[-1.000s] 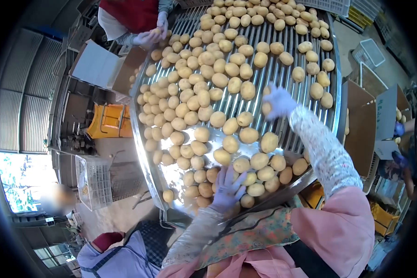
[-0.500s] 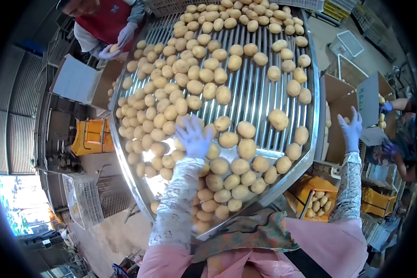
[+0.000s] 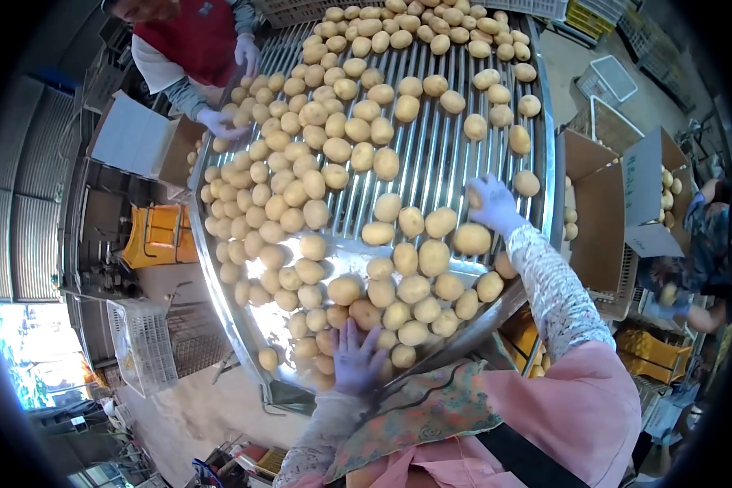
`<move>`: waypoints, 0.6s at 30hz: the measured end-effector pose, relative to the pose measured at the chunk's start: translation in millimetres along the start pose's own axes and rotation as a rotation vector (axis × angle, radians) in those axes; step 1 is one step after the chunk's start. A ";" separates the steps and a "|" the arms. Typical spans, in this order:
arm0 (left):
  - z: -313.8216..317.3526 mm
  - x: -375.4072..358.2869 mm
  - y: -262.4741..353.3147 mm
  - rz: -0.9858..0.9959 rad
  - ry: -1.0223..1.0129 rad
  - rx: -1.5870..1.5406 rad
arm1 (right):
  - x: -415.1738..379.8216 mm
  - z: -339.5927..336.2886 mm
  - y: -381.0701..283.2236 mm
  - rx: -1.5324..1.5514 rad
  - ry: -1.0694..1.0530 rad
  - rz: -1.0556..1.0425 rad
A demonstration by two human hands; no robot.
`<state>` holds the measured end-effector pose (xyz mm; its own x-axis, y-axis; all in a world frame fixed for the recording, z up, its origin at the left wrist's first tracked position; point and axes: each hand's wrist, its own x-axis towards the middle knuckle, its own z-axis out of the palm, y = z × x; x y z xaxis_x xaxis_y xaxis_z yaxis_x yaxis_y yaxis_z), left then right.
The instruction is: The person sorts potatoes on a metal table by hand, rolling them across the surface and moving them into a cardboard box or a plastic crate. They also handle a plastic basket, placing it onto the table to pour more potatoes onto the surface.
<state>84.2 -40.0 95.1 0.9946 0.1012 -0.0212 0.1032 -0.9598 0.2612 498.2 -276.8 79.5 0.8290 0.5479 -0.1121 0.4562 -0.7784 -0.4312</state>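
Many pale tan potatoes (image 3: pixel 333 150) lie across a metal roller table (image 3: pixel 431 154). My left hand (image 3: pixel 356 362), in a lavender glove, lies low at the near end with its fingers spread, against the potatoes there. Just beyond its fingertips is a browner potato (image 3: pixel 365 314). My right hand (image 3: pixel 496 207), gloved alike, reaches over the rollers on the right side. Its fingers are curled round a potato (image 3: pixel 473 197), mostly covered by the glove. A large potato (image 3: pixel 472 239) lies just nearer than this hand.
Across the table at left, a co-worker's gloved hand (image 3: pixel 222 124) touches potatoes beside a cardboard box (image 3: pixel 134 138). On the right stand open cardboard boxes (image 3: pixel 598 220) with potatoes, and another person's arm (image 3: pixel 699 317). A metal rim (image 3: pixel 551 138) edges the table. White crates (image 3: pixel 142 346) stand at left.
My right hand has come from beside the right-hand box onto the rollers and closed on a potato. My left hand has drawn back toward me. The co-worker's hands have parted, one reaching to the potatoes.
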 end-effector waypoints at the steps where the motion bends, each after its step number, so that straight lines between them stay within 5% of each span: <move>1: -1.0 0.1 -0.2 0.001 0.005 -0.007 | -15.9 -5.2 -5.2 0.049 0.054 -0.041; 2: 0.0 3.0 0.1 0.006 0.059 0.005 | -26.0 -17.2 -6.1 0.215 -0.037 0.084; 4: 0.7 11.8 9.2 0.007 0.107 0.008 | -43.1 -18.4 5.8 0.327 0.043 -0.004; 6: 3.9 31.1 23.1 -0.065 0.263 -0.133 | -56.1 -33.9 2.4 0.453 -0.216 -0.035; 7: 8.8 38.6 25.7 -0.048 0.176 -0.102 | -64.5 -32.2 -0.4 0.298 -0.128 -0.205; 8: 12.3 44.5 31.0 -0.042 0.177 -0.104 | -63.1 -36.5 0.0 0.248 -0.261 -0.259; 14: 15.8 69.6 39.0 0.085 0.102 -0.059 | -35.6 -63.2 10.3 0.366 0.418 0.074; 16: 14.2 51.8 25.7 0.103 0.105 0.006 | -17.4 -80.2 33.7 -0.063 0.017 0.392; 17: 14.8 40.8 18.5 0.089 0.096 0.007 | -11.9 -86.0 26.6 -0.058 0.009 0.393; 18: 16.2 32.6 11.9 0.078 0.093 0.008 | -5.0 -92.8 14.0 -0.124 -0.219 0.424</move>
<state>118.0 -52.3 81.9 0.9948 0.0498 0.0888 0.0261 -0.9677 0.2509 530.4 -318.9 157.1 0.8687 0.2160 -0.4457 0.1393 -0.9701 -0.1988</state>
